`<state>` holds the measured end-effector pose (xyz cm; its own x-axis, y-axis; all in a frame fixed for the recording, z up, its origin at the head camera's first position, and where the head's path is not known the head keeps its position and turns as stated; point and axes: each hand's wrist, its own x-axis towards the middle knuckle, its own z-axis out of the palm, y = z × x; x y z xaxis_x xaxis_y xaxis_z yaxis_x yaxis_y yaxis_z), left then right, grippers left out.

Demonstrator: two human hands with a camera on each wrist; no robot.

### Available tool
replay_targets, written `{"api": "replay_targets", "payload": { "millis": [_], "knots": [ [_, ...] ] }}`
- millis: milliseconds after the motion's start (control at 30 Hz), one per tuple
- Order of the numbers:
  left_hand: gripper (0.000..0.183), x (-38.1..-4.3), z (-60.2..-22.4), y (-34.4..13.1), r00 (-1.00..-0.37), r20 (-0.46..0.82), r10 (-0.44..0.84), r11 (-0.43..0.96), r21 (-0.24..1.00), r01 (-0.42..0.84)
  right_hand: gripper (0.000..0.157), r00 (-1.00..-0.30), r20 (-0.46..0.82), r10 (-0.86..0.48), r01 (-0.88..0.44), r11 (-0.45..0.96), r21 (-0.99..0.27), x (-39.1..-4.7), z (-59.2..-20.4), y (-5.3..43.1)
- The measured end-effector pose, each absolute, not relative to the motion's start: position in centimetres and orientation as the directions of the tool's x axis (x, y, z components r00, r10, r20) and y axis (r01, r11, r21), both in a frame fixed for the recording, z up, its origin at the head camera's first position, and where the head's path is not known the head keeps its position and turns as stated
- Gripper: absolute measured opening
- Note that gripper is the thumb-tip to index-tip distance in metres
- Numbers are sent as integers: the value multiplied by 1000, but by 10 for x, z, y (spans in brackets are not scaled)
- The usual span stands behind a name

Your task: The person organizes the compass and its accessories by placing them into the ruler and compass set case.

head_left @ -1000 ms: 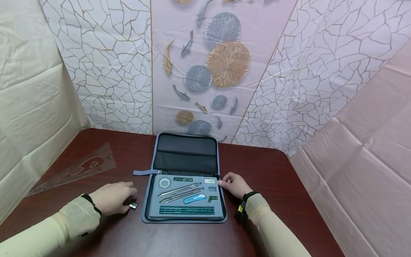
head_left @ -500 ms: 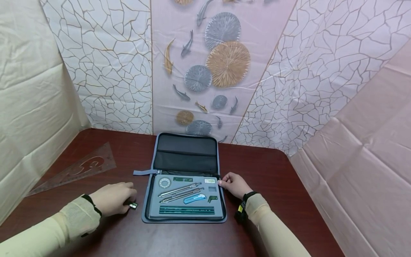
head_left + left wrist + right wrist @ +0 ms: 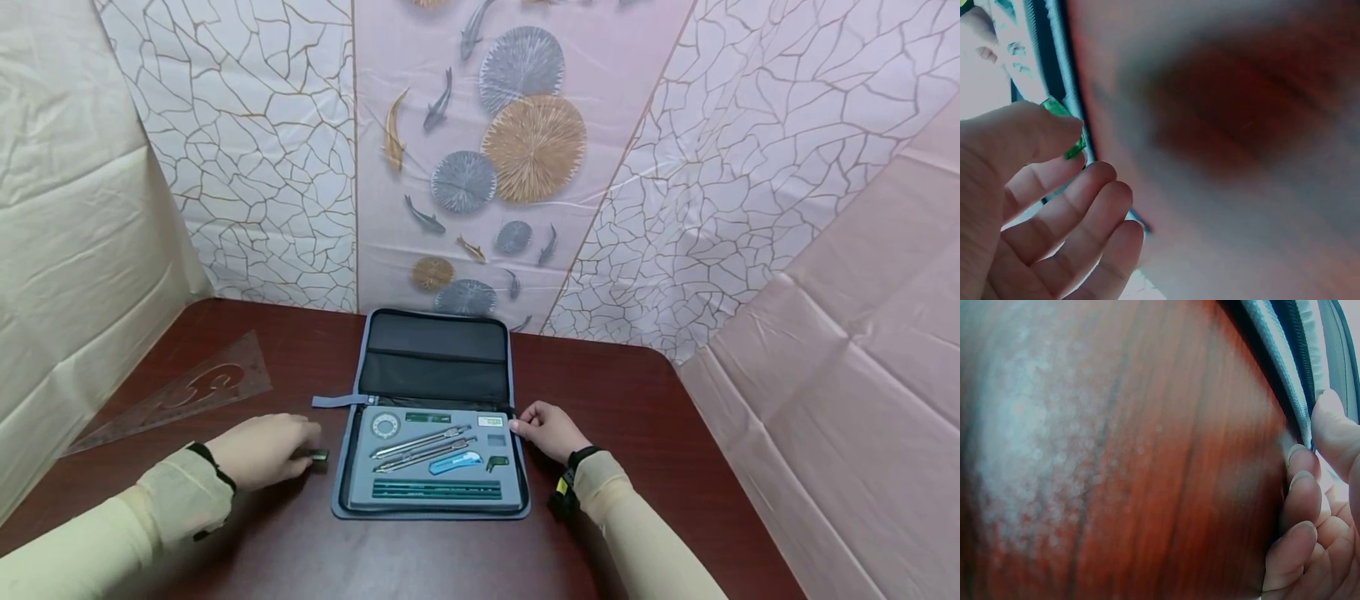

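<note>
My left hand (image 3: 266, 450) pinches a small green piece (image 3: 320, 456) between thumb and index finger, just left of the case and above the table. In the left wrist view the green piece (image 3: 1074, 150) is partly covered by the thumb, so its kind is unclear. An unzipped blue-grey zip case (image 3: 341, 467) lies spread in the middle. Its grey foam insert (image 3: 450, 408) holds compasses (image 3: 420, 443), a blue utility knife (image 3: 455, 463), green pencils (image 3: 437, 489), a white eraser (image 3: 490, 422) and a round white disc (image 3: 386, 426). My right hand (image 3: 551, 432) grips the case's right edge near the hinge.
A small square slot (image 3: 496, 442) shows bare in the foam. A clear set square (image 3: 202, 387) lies at the left on the dark red table (image 3: 600, 375). A fabric strap (image 3: 335, 402) sticks out left of the case. Patterned cloth (image 3: 262, 167) hangs behind.
My left hand has lifted slightly and shifted a little away from me and to the right, carrying the small green piece. My right hand stays at the case's edge.
</note>
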<state>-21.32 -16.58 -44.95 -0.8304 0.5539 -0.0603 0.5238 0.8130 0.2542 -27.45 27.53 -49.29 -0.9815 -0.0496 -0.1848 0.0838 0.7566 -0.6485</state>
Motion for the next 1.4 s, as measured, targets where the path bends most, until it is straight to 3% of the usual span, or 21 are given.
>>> {"api": "replay_targets", "payload": {
  "millis": [333,633,1400],
  "knots": [
    [13,-238,-429,-152,-868,55,494,817,312,485,27,-981,-193,-29,102,766,-635,-274,-490,278],
    [8,-250,-430,-123,-861,122,494,809,298,506,28,-982,-187,-33,96,762,-641,-274,-491,279],
    [6,-265,-431,4,-772,18,636,732,303,610,23,-979,-195,-56,82,772,-630,-276,-492,278]
  ]
}}
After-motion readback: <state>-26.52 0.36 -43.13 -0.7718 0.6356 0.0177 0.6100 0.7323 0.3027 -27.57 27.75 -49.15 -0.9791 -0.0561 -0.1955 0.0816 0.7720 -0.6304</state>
